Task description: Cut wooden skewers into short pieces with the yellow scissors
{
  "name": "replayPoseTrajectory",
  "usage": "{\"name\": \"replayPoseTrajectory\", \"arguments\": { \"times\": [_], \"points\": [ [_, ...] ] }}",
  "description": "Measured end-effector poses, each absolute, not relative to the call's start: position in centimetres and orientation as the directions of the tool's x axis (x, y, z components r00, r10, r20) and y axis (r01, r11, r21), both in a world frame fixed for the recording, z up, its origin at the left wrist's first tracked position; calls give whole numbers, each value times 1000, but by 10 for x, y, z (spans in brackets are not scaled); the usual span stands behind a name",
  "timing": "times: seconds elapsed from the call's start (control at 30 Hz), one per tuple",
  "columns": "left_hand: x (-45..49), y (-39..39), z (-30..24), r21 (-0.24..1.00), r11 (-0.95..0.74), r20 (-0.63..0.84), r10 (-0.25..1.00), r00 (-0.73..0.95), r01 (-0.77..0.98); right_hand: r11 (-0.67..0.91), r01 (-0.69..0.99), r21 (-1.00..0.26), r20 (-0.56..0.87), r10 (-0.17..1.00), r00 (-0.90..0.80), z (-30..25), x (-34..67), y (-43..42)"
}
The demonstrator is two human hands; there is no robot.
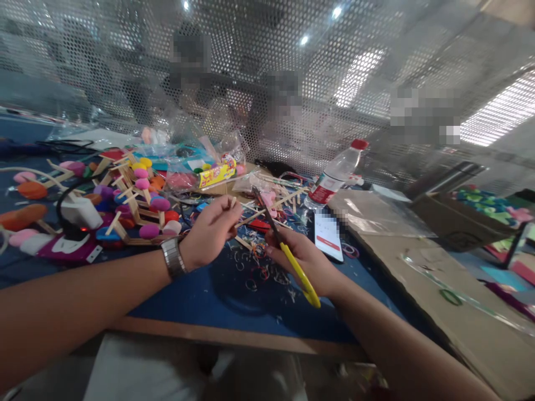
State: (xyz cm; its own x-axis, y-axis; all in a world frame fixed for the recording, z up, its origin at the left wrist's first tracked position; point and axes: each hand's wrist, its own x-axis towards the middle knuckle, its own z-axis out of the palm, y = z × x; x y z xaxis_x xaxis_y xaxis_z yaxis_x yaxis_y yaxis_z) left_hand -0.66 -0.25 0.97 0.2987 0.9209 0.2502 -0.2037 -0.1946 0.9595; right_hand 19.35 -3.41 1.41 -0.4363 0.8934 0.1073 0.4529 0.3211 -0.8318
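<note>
My left hand [211, 231], with a metal-banded watch [172, 257] at the wrist, is closed in a pinch. The pale end of a thin wooden stick [233, 202] pokes up between its thumb and fingers; most of the stick is hidden. In my right hand [307, 259] are scissors with a yellow handle [300, 275], its dark blades pointing up and away from me. The blade tips are to the right of my left hand, apart from it. Scraps of cut rubber bands [263, 272] lie on the blue tabletop [188, 301] between and below my hands.
Wooden stick builds with coloured foam pieces [142, 214] crowd the left, beside a purple power strip [69, 248] with a white charger [81, 214]. Behind are plastic bags and a yellow packet [218, 174]. A bottle [334, 177], phone [328, 236] and cardboard [418, 301] are to the right.
</note>
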Motion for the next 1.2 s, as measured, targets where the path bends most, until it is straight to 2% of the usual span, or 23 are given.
{"name": "replayPoseTrajectory", "arguments": {
  "times": [0.13, 0.4, 0.5, 0.67, 0.93, 1.2],
  "points": [
    [-8, -8, 9, 883, -462, 421, 854, 305, 77, 324, 424, -846, 113, 886, -451, 14, 193, -35],
    [-14, -10, 13, 593, -701, 579, 713, 395, 395, 291, 388, -875, 81, 877, -474, 14, 191, -37],
    [-13, -11, 14, 526, -739, 610, 673, 418, 421, 274, 387, -880, 63, 877, -477, 14, 190, -40],
    [-12, -14, 12, 495, -752, 627, 656, 419, 436, 292, 420, -860, 50, 865, -498, 16, 190, -43],
    [-12, -16, 16, 546, -733, 610, 680, 408, 405, 220, 318, -922, 39, 871, -489, 12, 190, -40],
    [-10, -19, 16, 590, -720, 599, 694, 400, 365, 220, 315, -923, 47, 877, -478, 12, 190, -42]
  ]
}}
